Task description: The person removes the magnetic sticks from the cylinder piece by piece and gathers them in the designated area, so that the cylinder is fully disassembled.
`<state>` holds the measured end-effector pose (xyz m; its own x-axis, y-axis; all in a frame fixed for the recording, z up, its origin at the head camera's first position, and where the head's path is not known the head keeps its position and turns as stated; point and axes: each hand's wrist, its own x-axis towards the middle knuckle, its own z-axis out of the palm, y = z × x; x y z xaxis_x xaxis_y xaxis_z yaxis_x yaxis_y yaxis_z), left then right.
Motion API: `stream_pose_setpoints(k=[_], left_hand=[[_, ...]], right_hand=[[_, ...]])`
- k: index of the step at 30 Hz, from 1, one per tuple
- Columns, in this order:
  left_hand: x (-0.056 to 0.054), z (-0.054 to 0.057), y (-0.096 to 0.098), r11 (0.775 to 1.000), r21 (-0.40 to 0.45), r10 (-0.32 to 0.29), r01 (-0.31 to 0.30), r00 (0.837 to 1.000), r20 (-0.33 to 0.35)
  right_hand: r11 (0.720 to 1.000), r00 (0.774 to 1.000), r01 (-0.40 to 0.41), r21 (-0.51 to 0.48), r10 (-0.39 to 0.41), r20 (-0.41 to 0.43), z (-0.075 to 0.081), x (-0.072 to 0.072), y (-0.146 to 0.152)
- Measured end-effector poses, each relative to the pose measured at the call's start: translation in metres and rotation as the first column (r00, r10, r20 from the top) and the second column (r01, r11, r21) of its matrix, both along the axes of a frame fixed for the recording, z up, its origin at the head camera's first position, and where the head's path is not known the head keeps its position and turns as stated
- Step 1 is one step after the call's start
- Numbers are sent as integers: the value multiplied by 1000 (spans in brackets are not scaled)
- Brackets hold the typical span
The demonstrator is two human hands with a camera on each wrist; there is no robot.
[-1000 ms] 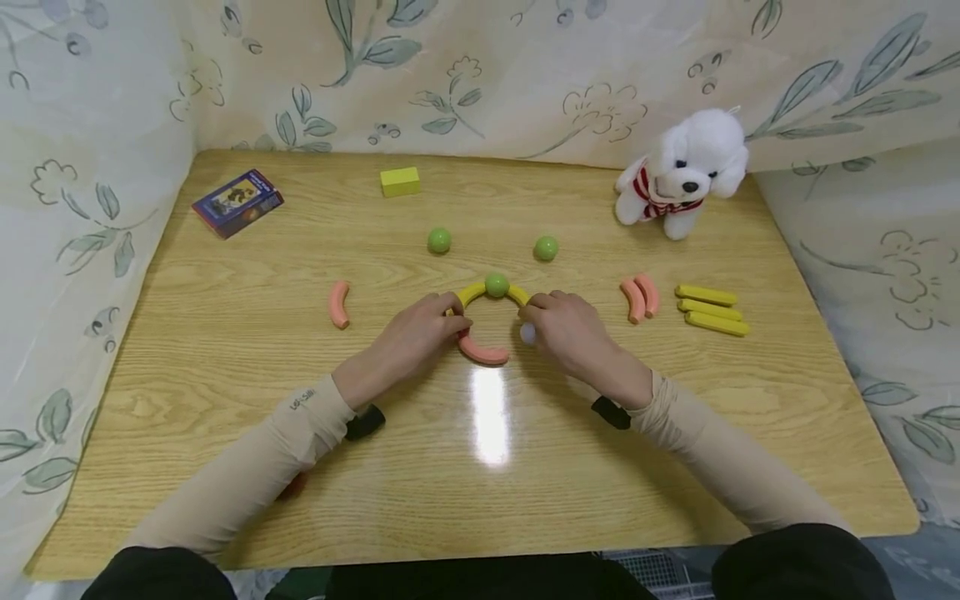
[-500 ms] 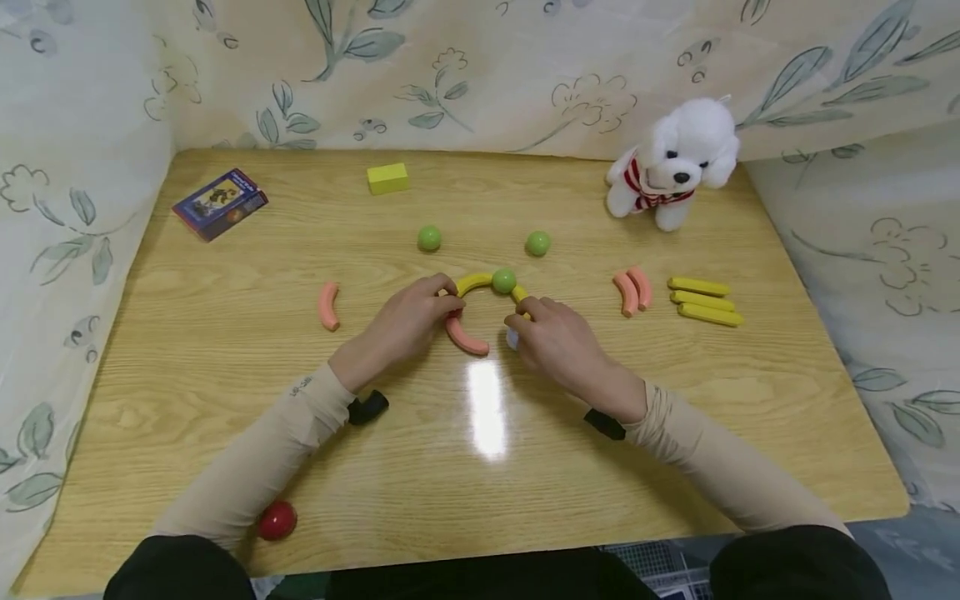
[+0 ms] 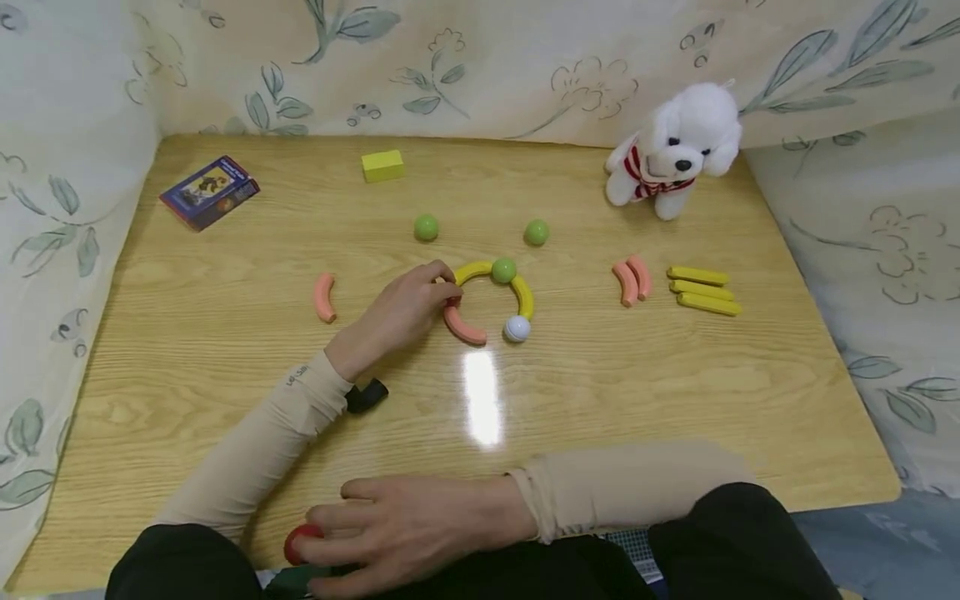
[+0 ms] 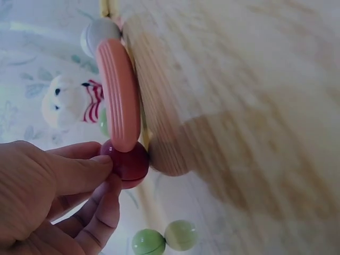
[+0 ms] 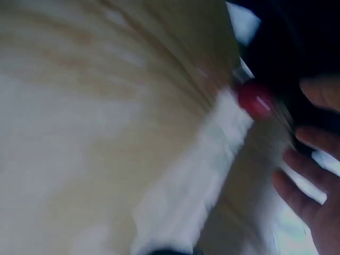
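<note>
A small ring of toy pieces lies mid-table: two curved yellow sticks (image 3: 523, 297), a green ball (image 3: 503, 270) at the top, a white ball (image 3: 517, 328) and a curved pink stick (image 3: 467, 329). At the ring's left side my left hand (image 3: 401, 308) pinches a red ball (image 4: 130, 166) between thumb and fingers; the pink stick's end meets this ball in the left wrist view. Near the front edge, my right hand (image 3: 420, 525) has its fingers spread over a second red ball (image 3: 298, 543), which a finger partly covers in the head view.
Two green balls (image 3: 426, 227) sit behind the ring, and a yellow block (image 3: 382, 166) beyond them. A blue card box (image 3: 210, 192) is back left, a plush dog (image 3: 675, 154) back right. Pink sticks (image 3: 324, 297) and straight yellow sticks (image 3: 703, 290) lie to the sides.
My right hand has left the ring's right side and swung down and left to the red ball by the front edge. My left hand stays at the ring.
</note>
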<state>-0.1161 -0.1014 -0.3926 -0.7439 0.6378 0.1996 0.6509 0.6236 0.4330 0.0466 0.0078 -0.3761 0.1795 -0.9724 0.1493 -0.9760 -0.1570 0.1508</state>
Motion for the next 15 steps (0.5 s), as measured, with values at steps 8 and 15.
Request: stream_pose_setpoints(k=[8,15], left_hand=[[4,-5,-2,1000,19,-12,12,1000,-25],[3,-3,-4,1000,14,-20,21,998,-52]], right_hand=[[991,989,-40,129,58,-139,-20,18,-32],[997,985,76,25,-71,-156,-16,2,-24]])
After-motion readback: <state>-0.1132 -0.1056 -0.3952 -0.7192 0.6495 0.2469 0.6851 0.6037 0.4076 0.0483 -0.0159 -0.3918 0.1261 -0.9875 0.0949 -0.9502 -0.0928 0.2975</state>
